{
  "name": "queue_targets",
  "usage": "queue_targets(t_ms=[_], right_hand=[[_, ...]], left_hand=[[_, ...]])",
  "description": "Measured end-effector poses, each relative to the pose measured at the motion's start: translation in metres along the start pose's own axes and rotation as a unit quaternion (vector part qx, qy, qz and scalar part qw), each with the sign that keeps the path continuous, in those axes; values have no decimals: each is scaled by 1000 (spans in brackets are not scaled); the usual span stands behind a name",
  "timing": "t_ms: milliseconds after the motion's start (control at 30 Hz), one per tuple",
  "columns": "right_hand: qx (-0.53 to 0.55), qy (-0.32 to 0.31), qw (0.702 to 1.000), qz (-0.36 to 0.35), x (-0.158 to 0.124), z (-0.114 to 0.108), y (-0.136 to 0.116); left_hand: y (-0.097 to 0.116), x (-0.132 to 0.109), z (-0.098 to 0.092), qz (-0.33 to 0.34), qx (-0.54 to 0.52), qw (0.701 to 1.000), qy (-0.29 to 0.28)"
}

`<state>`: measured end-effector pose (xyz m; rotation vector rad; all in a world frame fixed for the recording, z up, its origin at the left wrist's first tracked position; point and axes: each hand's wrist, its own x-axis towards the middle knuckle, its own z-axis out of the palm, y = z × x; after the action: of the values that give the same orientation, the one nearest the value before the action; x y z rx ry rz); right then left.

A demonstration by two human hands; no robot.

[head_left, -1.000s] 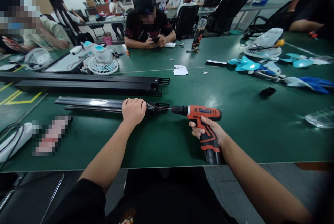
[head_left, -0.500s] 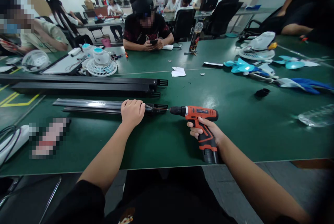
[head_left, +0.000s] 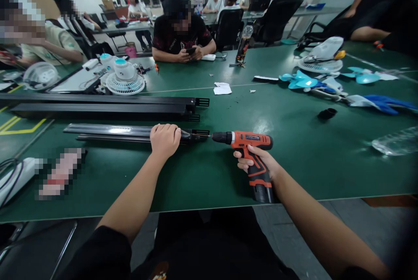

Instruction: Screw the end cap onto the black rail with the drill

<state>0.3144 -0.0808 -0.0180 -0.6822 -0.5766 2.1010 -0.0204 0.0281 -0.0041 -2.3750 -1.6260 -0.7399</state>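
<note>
Drill (head_left: pixel 250 140) tip sits at rail (head_left: pixel 107 131) end; left hand (head_left: pixel 165 139) clamps rail, right hand (head_left: pixel 257 162) grips drill; steady, straight push seems needed.

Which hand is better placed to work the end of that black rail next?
Probably right: the right hand grips the orange drill, bit at the end of the black rail; the left hand holds it down.
</note>
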Motion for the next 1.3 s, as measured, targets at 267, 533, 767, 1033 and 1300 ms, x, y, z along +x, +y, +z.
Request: queue_targets(t_ms=[267, 533, 767, 1033, 1300], right_hand=[[-1, 6, 1000, -8, 0, 1, 0], [5, 8, 1000, -8, 0, 0, 0], [4, 11, 1000, -17, 0, 0, 2], [18, 12, 1000, -3, -1, 0, 0], [27, 10, 1000, -1, 0, 0, 1]], left_hand=[[0, 0, 0, 0, -4, 1000, 7], [7, 5, -11, -25, 7, 997, -66], [9, 6, -15, -21, 48, 994, -100], [8, 8, -16, -24, 35, 992, -120], [6, 9, -15, -13, 65, 989, -130]])
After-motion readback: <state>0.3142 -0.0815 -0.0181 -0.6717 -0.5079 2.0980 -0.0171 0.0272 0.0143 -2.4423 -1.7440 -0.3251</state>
